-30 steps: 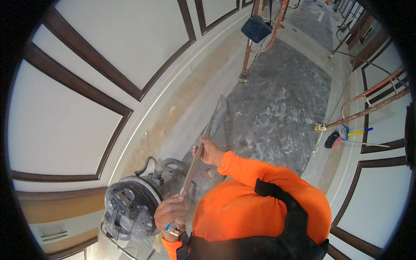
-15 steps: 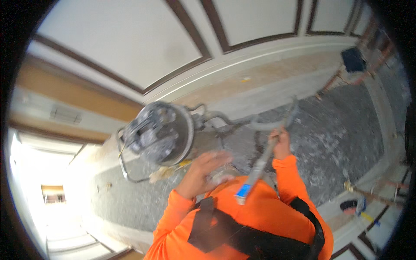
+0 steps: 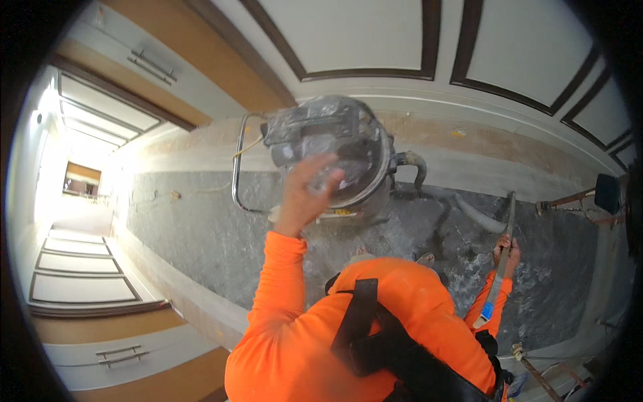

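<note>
A dusty grey drum vacuum cleaner stands on the floor, with a bent tube frame at its left side. My left hand reaches over the near side of its top, fingers spread and slightly blurred, holding nothing. Whether it touches the machine I cannot tell. Farther right, my right hand is wrapped round a long grey vacuum wand. Blue tape bands the wand near its close end. A ribbed grey hose lies by the wand's far part.
White panelled walls with dark trim run along the far side. Metal-handled cabinet fronts stand at the left. A reddish metal frame with a dark pad is at the far right. Grey dusty floor stretches between pale borders.
My view has swung, so the vacuum cleaner sits farther right. My left hand has gone from beside my body to over the vacuum's top. My right hand has carried the wand rightward.
</note>
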Motion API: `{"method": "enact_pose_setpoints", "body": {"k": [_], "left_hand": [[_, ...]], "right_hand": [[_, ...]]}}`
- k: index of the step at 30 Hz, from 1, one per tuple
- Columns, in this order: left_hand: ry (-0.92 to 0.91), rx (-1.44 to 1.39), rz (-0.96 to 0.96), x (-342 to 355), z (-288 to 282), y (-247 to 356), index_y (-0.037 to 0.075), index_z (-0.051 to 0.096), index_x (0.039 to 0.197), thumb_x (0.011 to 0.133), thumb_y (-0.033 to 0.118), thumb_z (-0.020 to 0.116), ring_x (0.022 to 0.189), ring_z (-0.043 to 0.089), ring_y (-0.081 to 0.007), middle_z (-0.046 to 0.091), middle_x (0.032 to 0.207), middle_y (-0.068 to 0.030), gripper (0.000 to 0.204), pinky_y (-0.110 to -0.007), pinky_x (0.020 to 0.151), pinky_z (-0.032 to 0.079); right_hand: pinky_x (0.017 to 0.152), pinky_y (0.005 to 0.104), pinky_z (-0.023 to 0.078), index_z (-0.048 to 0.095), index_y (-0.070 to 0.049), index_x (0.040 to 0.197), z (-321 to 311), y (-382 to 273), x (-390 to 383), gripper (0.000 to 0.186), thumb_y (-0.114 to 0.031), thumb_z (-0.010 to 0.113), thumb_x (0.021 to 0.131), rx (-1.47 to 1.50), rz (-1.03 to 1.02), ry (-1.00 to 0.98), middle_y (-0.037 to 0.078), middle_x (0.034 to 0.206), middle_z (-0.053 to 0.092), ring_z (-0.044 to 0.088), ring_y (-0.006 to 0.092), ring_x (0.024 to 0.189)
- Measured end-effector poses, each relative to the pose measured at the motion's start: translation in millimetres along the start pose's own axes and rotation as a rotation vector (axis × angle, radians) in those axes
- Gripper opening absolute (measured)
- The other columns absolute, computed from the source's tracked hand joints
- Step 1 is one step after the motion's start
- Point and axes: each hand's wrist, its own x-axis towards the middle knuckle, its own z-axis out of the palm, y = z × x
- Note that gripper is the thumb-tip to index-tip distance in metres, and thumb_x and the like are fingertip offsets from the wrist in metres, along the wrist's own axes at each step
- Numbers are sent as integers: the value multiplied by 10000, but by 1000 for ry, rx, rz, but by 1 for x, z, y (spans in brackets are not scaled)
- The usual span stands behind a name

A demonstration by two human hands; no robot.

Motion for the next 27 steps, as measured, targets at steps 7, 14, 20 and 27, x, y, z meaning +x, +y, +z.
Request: {"method": "enact_pose_setpoints", "body": {"k": [7,14,20,27], "left_hand": [[361,-42,-495,-32,-94,-157,37,607,1061,824,251,608,923,592,-220,622,1002,-128,319,-311,801,446],[402,313,-562,-27,-97,-267,45,538,1159,800,310,586,1072,498,-352,532,1136,-224,450,-405,919,378],[276,637,-912,-38,-95,-339,61,448,1247,847,338,495,1003,533,-370,554,1067,-247,488,-439,870,403],[122,544,-1013,-66,-98,-390,167,440,1269,903,422,364,844,580,-399,608,906,-225,453,-476,737,438]], "right_hand": [[541,267,429,379,63,989,35,75,-12,247,-178,371,940,-185,-49,13,85,712,427,438,157,578],[650,245,393,405,41,971,29,98,18,197,-147,357,935,-827,-65,-262,51,743,426,431,121,671],[628,219,378,439,4,894,47,102,66,153,-116,349,925,-777,-79,-126,36,772,423,407,105,681],[557,259,403,473,-6,849,40,91,138,163,-155,428,896,-825,130,-348,75,725,513,504,148,648]]}}
